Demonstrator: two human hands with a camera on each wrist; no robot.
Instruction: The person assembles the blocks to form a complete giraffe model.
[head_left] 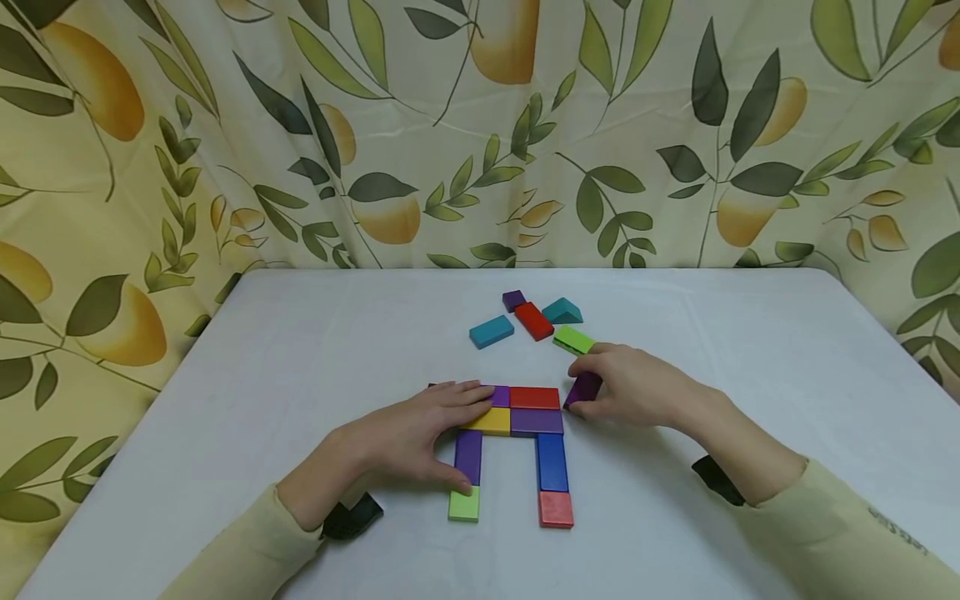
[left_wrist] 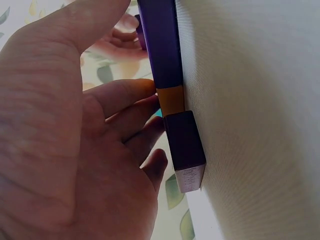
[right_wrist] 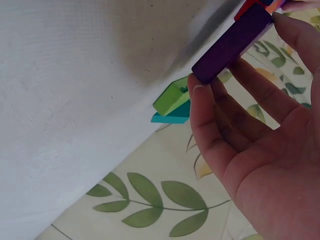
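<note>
My right hand (head_left: 637, 387) pinches a dark purple block (head_left: 582, 390) between thumb and fingers, by the upper right corner of a flat block arrangement. In the right wrist view the fingertips hold this purple block (right_wrist: 232, 42) at its two ends. My left hand (head_left: 408, 429) lies over the arrangement's left side with fingers extended, partly covering it. Beside its fingers show a red block (head_left: 535, 398), a yellow block (head_left: 492, 422) and a purple block (head_left: 536, 422) in two rows. Below, a purple block (head_left: 468, 458) meets a green block (head_left: 464, 505), and a blue block (head_left: 552, 462) meets a light red block (head_left: 556, 510).
Beyond the hands lie loose blocks: a teal block (head_left: 491, 332), a red block (head_left: 534, 322), a small purple block (head_left: 513, 300), a teal triangular block (head_left: 562, 311) and a lime green block (head_left: 573, 339). A patterned curtain (head_left: 480, 192) hangs behind the white table (head_left: 300, 333).
</note>
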